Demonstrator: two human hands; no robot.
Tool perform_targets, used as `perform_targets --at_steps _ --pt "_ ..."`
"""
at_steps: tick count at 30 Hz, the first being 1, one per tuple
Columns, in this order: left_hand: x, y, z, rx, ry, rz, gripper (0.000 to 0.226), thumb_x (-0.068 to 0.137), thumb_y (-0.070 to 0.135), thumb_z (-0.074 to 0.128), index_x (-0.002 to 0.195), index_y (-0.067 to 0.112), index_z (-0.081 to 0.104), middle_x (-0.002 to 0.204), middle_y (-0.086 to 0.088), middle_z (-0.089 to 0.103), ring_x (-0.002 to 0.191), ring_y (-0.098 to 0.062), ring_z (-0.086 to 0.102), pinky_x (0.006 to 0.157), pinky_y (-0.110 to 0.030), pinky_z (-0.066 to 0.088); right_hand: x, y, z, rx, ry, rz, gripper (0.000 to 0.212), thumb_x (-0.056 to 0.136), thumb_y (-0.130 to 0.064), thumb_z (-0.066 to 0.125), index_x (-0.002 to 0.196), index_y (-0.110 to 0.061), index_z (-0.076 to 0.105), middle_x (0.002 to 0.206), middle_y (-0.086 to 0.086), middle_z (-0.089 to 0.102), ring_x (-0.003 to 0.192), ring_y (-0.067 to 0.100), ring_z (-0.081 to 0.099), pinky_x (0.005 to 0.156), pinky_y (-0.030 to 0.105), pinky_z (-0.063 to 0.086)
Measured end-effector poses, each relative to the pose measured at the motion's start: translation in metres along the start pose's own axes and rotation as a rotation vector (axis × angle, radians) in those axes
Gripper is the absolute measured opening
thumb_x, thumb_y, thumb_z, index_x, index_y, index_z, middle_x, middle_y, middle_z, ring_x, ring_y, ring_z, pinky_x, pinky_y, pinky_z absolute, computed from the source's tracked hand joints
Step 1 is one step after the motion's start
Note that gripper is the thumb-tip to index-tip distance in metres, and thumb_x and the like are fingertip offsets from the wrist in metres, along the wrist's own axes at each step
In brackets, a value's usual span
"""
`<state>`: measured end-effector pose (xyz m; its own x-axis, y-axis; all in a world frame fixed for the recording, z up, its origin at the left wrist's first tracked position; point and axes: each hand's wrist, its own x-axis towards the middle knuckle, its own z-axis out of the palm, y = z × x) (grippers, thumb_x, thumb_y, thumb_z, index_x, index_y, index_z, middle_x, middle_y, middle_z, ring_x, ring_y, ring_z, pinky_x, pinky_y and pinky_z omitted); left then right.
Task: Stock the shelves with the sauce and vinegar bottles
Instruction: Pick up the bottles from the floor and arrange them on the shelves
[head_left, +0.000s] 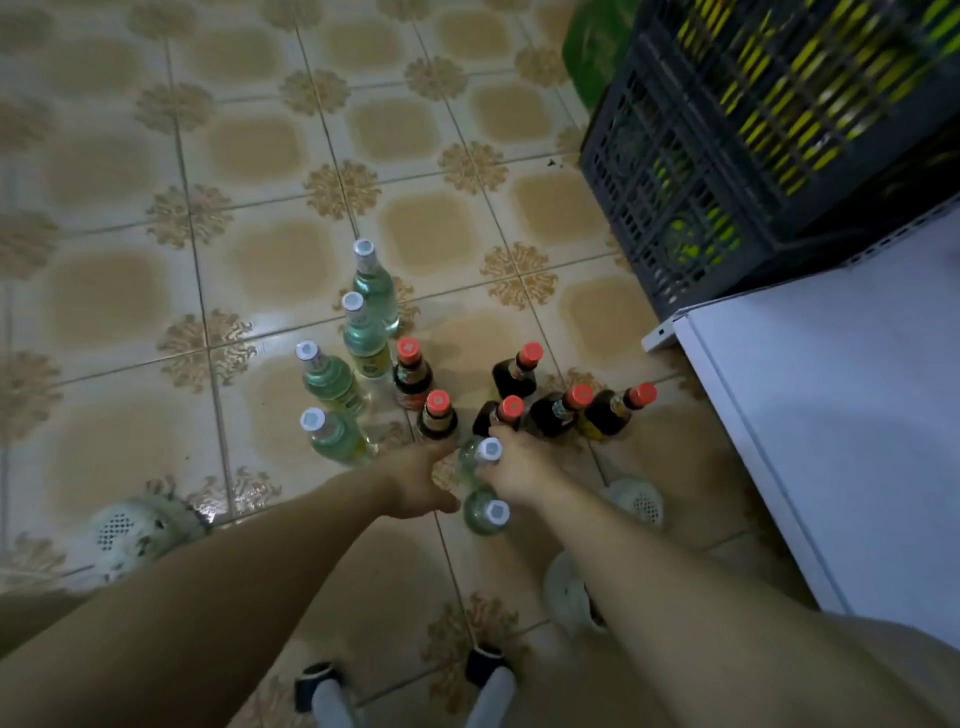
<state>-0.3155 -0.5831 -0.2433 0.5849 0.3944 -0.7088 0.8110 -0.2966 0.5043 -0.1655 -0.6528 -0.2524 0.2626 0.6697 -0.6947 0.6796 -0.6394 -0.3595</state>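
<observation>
A clear glass vinegar bottle with a white cap (480, 457) was gripped between the left hand (421, 486) and the right hand (519, 465), low over the patterned tiled floor (260, 260). Just beyond, dark red-capped sauce bottles (550, 410) were stood; to the right, a white shelf (841, 415) was seen.

Both forearms are bare, no sleeves, no rings or watch on the left hand (415, 486) or right hand (519, 467).

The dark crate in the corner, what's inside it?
Through the slotted walls of the dark crate show yellow and green shapes, blurred, so I cannot tell what they are. A second crate sits on top and covers the opening, hiding the rest. A white shelf lies beside it.
</observation>
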Motion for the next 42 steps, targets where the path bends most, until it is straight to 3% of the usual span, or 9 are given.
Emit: perform_targets --at_steps 7,12,15,20,25,29,34,38,42 --pt "0.012 -0.007 0.002 0.02 -0.037 -0.037 0.087 0.08 0.033 0.07 0.149 0.027 0.018 0.151 -0.007 0.032 0.131 -0.025 0.038 0.103 -0.029 0.034 0.008 0.005 0.006 0.01 0.115 -0.051 0.025 0.092 -0.03 0.057 0.112 -0.018 0.051 0.105 0.009 0.062 0.095 0.031 0.058 0.08 0.042 0.05" --pt "-0.009 0.003 -0.012 -0.059 0.041 0.047 0.086 0.076 0.024 0.073 0.147 0.027 0.025 0.144 -0.001 0.042 0.124 -0.019 0.045 0.091 -0.02 0.035 -0.035 -0.006 -0.031 0.009 0.304 -0.184 0.029 0.096 -0.038 0.046 0.118 -0.022 0.041 0.093 0.006 0.061 0.08 0.031 0.057 0.059 0.037 0.043" --pt "-0.034 0.02 -0.024 -0.132 0.115 0.115 0.093 0.075 0.022 0.075 0.148 0.03 0.019 0.133 0.012 0.042 0.112 -0.005 0.041 0.085 -0.015 0.031 -0.072 -0.024 -0.06 0.132 0.489 -0.288 0.034 0.097 -0.035 0.046 0.126 -0.02 0.037 0.093 0.01 0.063 0.08 0.033 0.058 0.062 0.041 0.047" --pt "-0.091 0.058 -0.05 -0.293 0.276 0.37 0.101 0.069 0.011 0.078 0.147 0.031 0.017 0.137 0.005 0.045 0.124 -0.013 0.046 0.1 -0.026 0.039 -0.141 -0.059 -0.122 0.384 0.793 -0.472 0.039 0.095 -0.035 0.048 0.131 -0.027 0.036 0.101 -0.004 0.058 0.092 0.025 0.057 0.068 0.03 0.038" --pt "-0.155 0.11 -0.081 -0.37 0.519 0.485 0.097 0.071 0.009 0.076 0.144 0.038 0.02 0.111 0.003 0.056 0.086 0.001 0.058 0.064 -0.008 0.045 -0.215 -0.094 -0.19 0.629 1.06 -0.657 0.028 0.097 -0.032 0.047 0.124 -0.027 0.041 0.087 -0.021 0.051 0.078 -0.012 0.054 0.061 0.009 0.039" --pt "-0.209 0.161 -0.094 -0.448 0.598 0.664 0.089 0.064 0.002 0.08 0.13 0.039 0.032 0.108 -0.002 0.049 0.079 -0.003 0.06 0.057 -0.009 0.047 -0.272 -0.108 -0.228 0.821 1.178 -0.729 0.029 0.099 -0.031 0.043 0.127 -0.023 0.042 0.096 -0.017 0.054 0.086 0.006 0.058 0.072 0.024 0.042" --pt "-0.254 0.209 -0.083 -0.522 0.615 0.783 0.086 0.064 -0.011 0.075 0.13 0.028 0.035 0.109 0.002 0.051 0.067 0.004 0.064 0.055 -0.014 0.05 -0.331 -0.096 -0.254 0.789 1.17 -0.721 0.053 0.095 -0.044 0.05 0.141 -0.027 0.033 0.099 -0.021 0.049 0.088 0.001 0.053 0.077 0.028 0.042" --pt "-0.273 0.245 -0.083 -0.548 0.685 0.84 0.08 0.065 -0.002 0.077 0.126 0.034 0.039 0.108 0.003 0.052 0.08 -0.001 0.061 0.055 -0.014 0.05 -0.356 -0.067 -0.253 0.717 0.923 -0.624 0.102 0.065 -0.066 0.066 0.147 -0.043 0.01 0.149 -0.001 0.037 0.127 0.024 0.046 0.093 0.04 0.044" --pt "-0.282 0.278 -0.088 -0.52 0.652 0.94 0.08 0.068 0.006 0.078 0.133 0.029 0.038 0.102 0.008 0.056 0.073 0.007 0.063 0.055 -0.013 0.05 -0.375 -0.044 -0.256 0.778 0.9 -0.622 0.105 0.07 -0.043 0.078 0.147 -0.045 0.007 0.147 -0.001 0.041 0.113 0.026 0.058 0.087 0.049 0.054"
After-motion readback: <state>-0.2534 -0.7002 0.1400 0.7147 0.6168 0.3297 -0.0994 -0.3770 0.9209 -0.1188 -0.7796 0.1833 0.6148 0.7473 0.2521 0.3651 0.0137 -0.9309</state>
